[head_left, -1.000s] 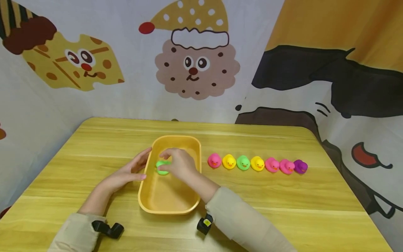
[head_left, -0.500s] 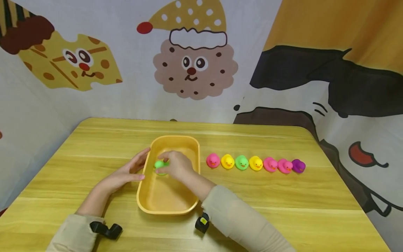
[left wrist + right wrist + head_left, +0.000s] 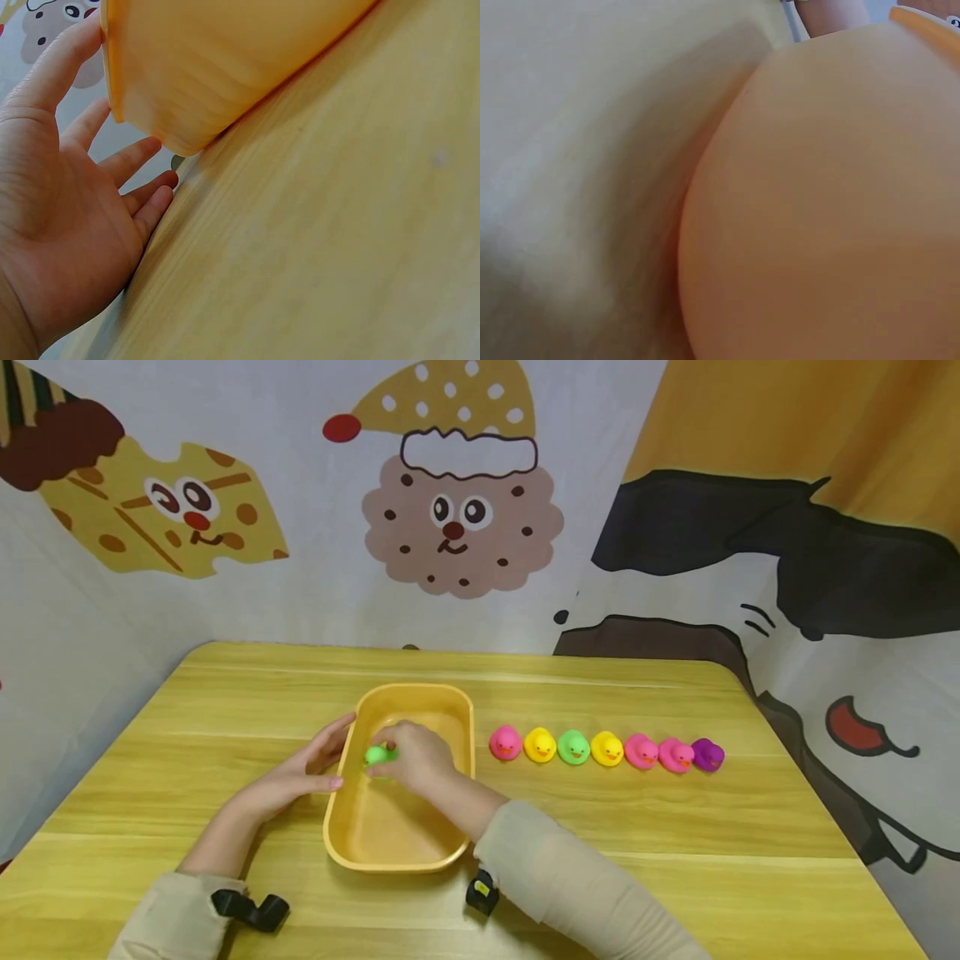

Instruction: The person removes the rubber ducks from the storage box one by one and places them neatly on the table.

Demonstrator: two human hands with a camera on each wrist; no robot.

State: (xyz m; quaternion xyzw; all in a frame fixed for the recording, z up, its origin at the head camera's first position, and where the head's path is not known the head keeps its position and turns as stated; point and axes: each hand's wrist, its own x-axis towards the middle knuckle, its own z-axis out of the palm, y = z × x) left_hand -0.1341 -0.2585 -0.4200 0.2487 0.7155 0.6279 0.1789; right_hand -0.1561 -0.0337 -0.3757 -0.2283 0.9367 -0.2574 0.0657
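My right hand (image 3: 422, 758) reaches into an orange-yellow plastic basin (image 3: 401, 852) and pinches a small green rubber duck (image 3: 377, 756) near the left inner wall. Thumb and fingers cover part of the duck. My left hand (image 3: 294, 779) touches the basin's left side, its fingers spread and fairly straight. In the left wrist view, the left hand (image 3: 71, 202) has its thumb and fingertips along the basin's rim and outer wall (image 3: 217, 60). The right wrist view is filled by the basin's outer wall (image 3: 825, 195); the right hand is out of sight there.
Right of the basin, several rubber ducks stand in a row on the wooden table (image 3: 600, 835): a pink duck (image 3: 506, 743) nearest the basin, yellow, green and pink ones, and a purple duck (image 3: 708, 755) at the far end. A cartoon-printed cloth (image 3: 300, 602) hangs behind.
The green duck has turned a little in my right hand, and its head now shows more clearly. My left hand keeps its place on the basin. The whole view has shifted slightly.
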